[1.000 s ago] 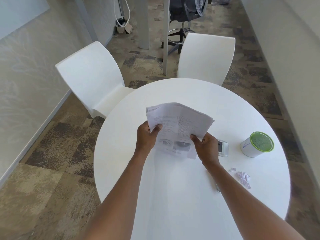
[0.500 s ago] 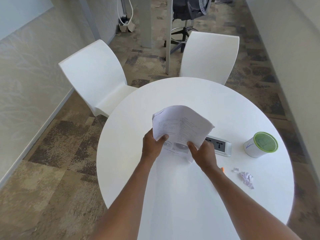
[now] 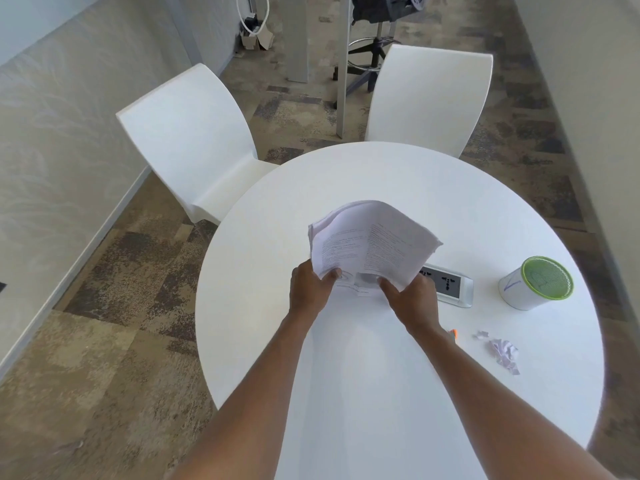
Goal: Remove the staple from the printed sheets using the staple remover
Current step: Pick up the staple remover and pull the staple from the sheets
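I hold a bundle of printed sheets (image 3: pixel 370 244) above the middle of the round white table (image 3: pixel 398 393). My left hand (image 3: pixel 310 289) pinches their near left edge and my right hand (image 3: pixel 412 299) pinches the near right edge. The pages bow upward and fan apart at the far corner. An orange tip (image 3: pixel 454 333) pokes out from behind my right forearm on the table; I cannot tell what it belongs to. The staple itself is too small to make out.
A power socket unit (image 3: pixel 450 285) is set in the table right of the sheets. A white cup with a green lid (image 3: pixel 535 287) stands further right. Crumpled paper scraps (image 3: pixel 502 353) lie near the right edge. Two white chairs (image 3: pixel 194 143) (image 3: pixel 429 102) stand beyond the table.
My hands have moved closer together on the near edge, and the sheets have bent more and risen, uncovering the socket unit.
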The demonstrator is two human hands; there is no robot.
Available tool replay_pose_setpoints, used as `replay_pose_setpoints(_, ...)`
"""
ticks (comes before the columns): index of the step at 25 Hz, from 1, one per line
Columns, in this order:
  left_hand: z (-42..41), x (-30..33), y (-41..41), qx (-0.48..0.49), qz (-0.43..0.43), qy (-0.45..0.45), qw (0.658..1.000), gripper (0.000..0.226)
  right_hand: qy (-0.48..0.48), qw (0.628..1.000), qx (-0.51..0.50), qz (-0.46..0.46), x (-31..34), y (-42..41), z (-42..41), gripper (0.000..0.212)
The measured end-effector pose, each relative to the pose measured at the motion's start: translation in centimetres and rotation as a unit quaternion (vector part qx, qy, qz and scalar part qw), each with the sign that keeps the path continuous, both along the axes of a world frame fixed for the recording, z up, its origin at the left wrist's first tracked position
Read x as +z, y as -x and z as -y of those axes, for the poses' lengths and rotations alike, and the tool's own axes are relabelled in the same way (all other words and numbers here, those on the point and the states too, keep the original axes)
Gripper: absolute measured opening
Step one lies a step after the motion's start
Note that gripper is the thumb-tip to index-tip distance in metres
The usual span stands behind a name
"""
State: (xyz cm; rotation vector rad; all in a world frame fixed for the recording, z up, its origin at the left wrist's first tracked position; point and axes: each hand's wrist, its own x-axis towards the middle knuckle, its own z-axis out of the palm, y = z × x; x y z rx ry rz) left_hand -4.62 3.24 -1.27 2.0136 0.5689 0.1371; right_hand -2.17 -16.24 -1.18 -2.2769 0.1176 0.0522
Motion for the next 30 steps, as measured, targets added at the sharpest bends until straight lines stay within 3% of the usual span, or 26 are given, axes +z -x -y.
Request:
replay_pose_setpoints(3, 0.3, 0.4, -0.3, 0.014, 0.015, -0.010, 1.000, 0.029, -0.018, 0.999, -0.024, -0.018, -0.2, 0.3, -0.2, 0.029)
replay_pose_setpoints(7, 0.5, -0.4, -0.3, 0.017, 0.007, 0.006, 1.000, 0.032, 0.010, 0.999, -0.034, -0.015, -0.8, 0.5, -0.8, 0.057)
replay_pose_setpoints(9, 0.6, -0.8, -0.3, 0.010, 0.004, 0.012, 1.000, 0.033, 0.033, 0.998, -0.050, 0.001, -1.1, 0.4, -1.3, 0.051)
replay_pose_setpoints(12, 1.1, -0.7, -0.4, 0.014, 0.007, 0.006, 1.000, 0.030, 0.042, 0.997, -0.062, 0.036, -0.8, 0.1, -1.9, 0.023)
replay_pose_setpoints(15, 1.4, -0.5, -0.3, 0.022, 0.019, 0.014, 0.999, 0.031, 0.016, 0.998, -0.036, 0.058, -0.6, 0.4, -2.1, 0.015)
replay_pose_setpoints(20, 1.5, -0.8, 0.0, 0.032, 0.033, 0.046, 0.998, 0.034, 0.008, 0.999, -0.014, 0.048, -1.1, 0.8, -1.2, 0.019)
replay_pose_setpoints(24, 1.3, -1.5, 0.4, 0.025, 0.027, 0.029, 0.999, 0.036, 0.015, 1.000, -0.007, 0.007, -2.2, 1.5, -0.7, 0.035)
replay_pose_setpoints(30, 0.9, -2.1, 0.1, -0.001, 0.013, 0.010, 1.000, 0.036, 0.028, 0.999, 0.005, -0.028, -2.4, 1.3, -0.4, 0.036)
